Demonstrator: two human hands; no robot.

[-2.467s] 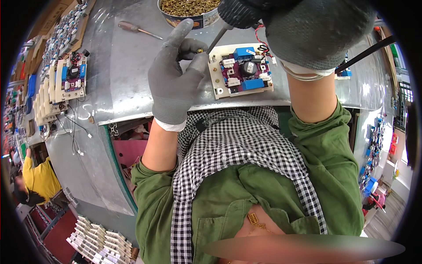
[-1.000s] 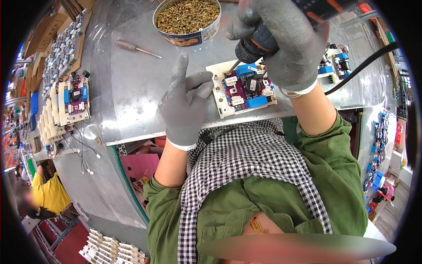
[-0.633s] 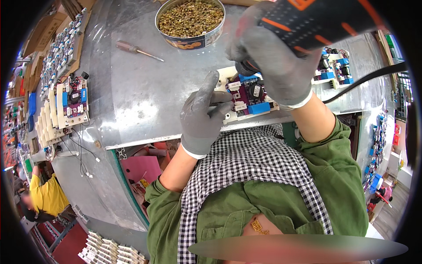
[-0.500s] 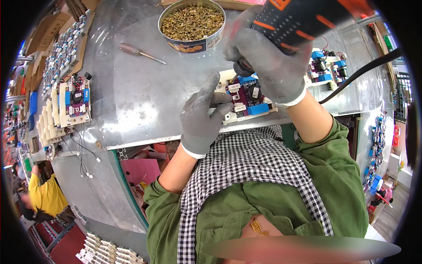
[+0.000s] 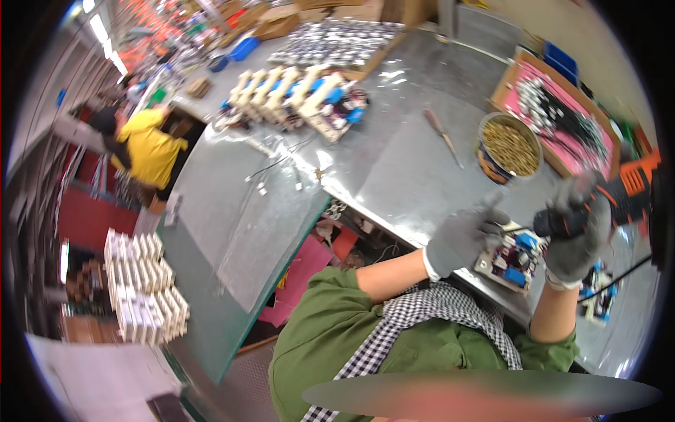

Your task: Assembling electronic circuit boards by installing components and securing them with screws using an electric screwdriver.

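Observation:
My gloved right hand (image 5: 582,232) grips a black and orange power drill (image 5: 622,197), its bit pointing left. My gloved left hand (image 5: 464,239) is at the tip of the bit, fingers bent together and slightly blurred; what they pinch, if anything, is too small to make out. Just below both hands, a circuit board assembly (image 5: 517,264) with blue and black parts on a pale base lies at the table's near edge. Beyond them stands a round tin (image 5: 492,167) full of small brass-coloured screws. A screwdriver (image 5: 443,137) lies left of the tin.
Stacked board assemblies (image 5: 295,98) stand at the far left, with loose wires (image 5: 281,165) nearby. A carton (image 5: 517,67) of cables is behind the tin. Another board (image 5: 601,292) and the drill's cord (image 5: 619,278) are at right. A person in yellow (image 5: 151,148) is farther left.
The view has swung left. The drill has been lifted off the board and tilted sideways, its bit now pointing left. My left hand has risen from the board's edge to the bit's tip.

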